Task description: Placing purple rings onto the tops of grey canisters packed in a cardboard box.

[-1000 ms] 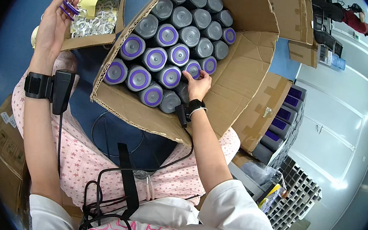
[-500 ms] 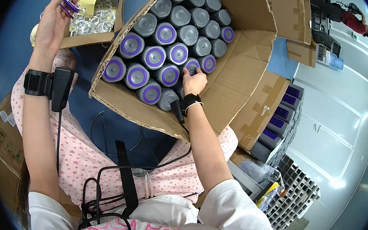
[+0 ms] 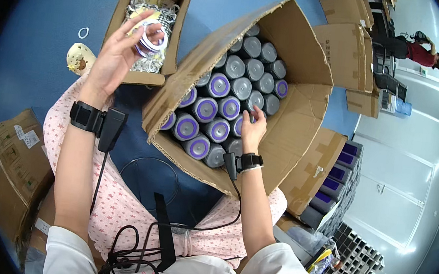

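My left hand (image 3: 119, 56) is raised over the small box, with several white-and-purple rings (image 3: 152, 40) looped on its fingers. Beyond it, the small cardboard box (image 3: 172, 53) holds many loose white rings (image 3: 147, 65). My right hand (image 3: 253, 131) hovers inside the large cardboard box (image 3: 291, 107), fingers apart and slightly curled, with nothing visible in them. Under its fingertips stand tightly packed grey canisters. Some, such as the near canister (image 3: 186, 127), have a purple ring on the round end; others, such as the plain canister (image 3: 241, 88), show bare grey. My right hand hides part of the pack.
A loose white ring (image 3: 83, 33) lies on the blue floor near a cream shoe (image 3: 80, 59). Cartons (image 3: 10, 164) stand at my left. On the right, another carton (image 3: 314, 167) sits beside stacked grey-and-purple units (image 3: 335, 174). Black cables (image 3: 130, 244) cross my lap. A person (image 3: 420, 53) is far off.
The view has shifted, so the boxes appear lower and further right. My right hand has come off the ringed canister. My left hand has turned, and the rings now show white faces.
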Demonstrator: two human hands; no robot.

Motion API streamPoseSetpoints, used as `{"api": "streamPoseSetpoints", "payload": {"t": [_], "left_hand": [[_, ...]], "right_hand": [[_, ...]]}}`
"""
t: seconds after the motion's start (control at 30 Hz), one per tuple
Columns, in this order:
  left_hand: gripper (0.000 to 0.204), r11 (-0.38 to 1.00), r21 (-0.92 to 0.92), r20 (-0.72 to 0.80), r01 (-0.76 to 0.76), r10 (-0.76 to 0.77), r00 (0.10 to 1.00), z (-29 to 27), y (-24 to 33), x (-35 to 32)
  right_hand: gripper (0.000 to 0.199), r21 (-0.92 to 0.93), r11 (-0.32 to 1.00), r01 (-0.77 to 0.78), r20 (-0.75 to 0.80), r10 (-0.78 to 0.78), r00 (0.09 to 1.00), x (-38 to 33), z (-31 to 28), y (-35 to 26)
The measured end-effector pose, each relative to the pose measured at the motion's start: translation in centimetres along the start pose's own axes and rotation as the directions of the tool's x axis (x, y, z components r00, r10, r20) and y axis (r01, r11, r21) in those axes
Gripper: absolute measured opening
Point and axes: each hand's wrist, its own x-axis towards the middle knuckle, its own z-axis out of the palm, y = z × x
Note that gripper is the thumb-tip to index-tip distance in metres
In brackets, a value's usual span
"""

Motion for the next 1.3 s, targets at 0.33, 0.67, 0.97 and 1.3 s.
{"api": "streamPoseSetpoints", "payload": {"t": [0.33, 0.67, 0.97, 1.3], "left_hand": [[0.05, 0.995, -0.096, 0.154, -0.022, 0.037, 0.987, 0.3, 1.9, -1.0], [0.054, 0.988, -0.151, 0.166, 0.04, -0.015, 0.986, -0.5, 3.2, -1.6], [0.045, 0.993, 0.052, 0.076, -0.11, 0.106, 0.992, -0.7, 3.2, -1.5], [0.026, 0.987, -0.163, 0.107, -0.003, 0.021, 0.994, -0.5, 3.2, -1.5]], "right_hand": [[0.014, 0.412, 0.599, 0.687, -0.054, -0.736, 0.674, -2.9, -4.2, -25.1], [0.014, 0.408, 0.581, 0.704, 0.005, -0.773, 0.635, -3.5, -3.2, -28.6], [0.014, 0.498, 0.701, 0.511, 0.047, -0.61, 0.791, -2.7, -2.7, -29.8], [0.012, 0.542, 0.612, 0.576, 0.156, -0.747, 0.646, -1.8, -1.8, -30.4]]}}
